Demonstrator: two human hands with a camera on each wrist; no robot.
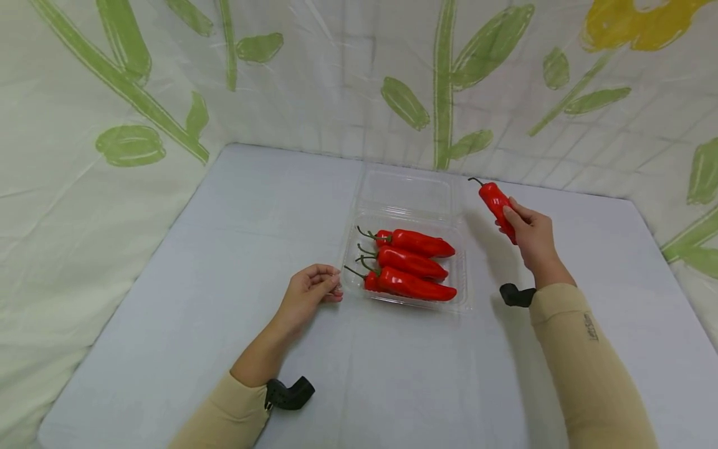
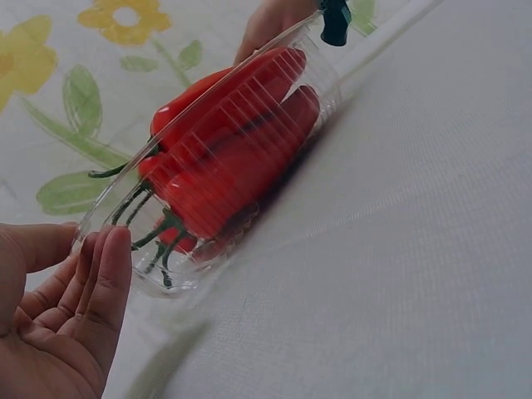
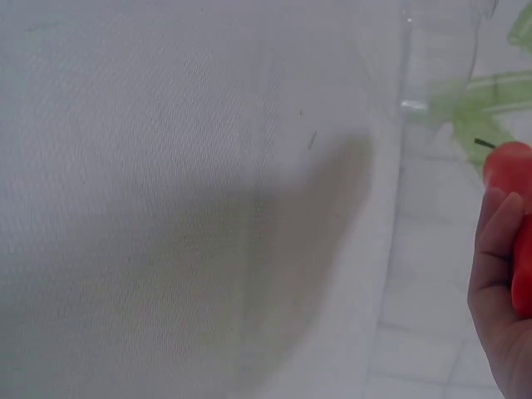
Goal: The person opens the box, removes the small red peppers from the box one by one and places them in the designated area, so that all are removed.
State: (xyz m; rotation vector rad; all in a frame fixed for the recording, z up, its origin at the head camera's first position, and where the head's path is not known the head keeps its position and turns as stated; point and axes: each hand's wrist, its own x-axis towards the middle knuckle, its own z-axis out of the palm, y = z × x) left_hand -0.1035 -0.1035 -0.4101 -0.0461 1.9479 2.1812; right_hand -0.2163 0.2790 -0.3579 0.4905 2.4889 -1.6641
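Observation:
A clear plastic clamshell box [image 1: 462,274] lies on the table with its lid [image 1: 406,190] folded back. Several red peppers [image 1: 415,284] with green stems fill its base, stems pointing left. My left hand [image 1: 311,290] pinches the box's left rim between thumb and fingers, as the left wrist view shows up close. To the right of the box, my right hand [image 1: 533,234] grips a single red pepper [image 1: 493,198] above the table, its stem pointing up and left. In the right wrist view, fingers [image 3: 496,237] curl around that pepper [image 3: 509,166].
The white table [image 1: 241,206] runs back to a white curtain [image 1: 314,93] painted with green leaves and yellow flowers. Black wrist cameras sit on both wrists. A tiny green scrap [image 3: 312,140] lies on the table in the right wrist view.

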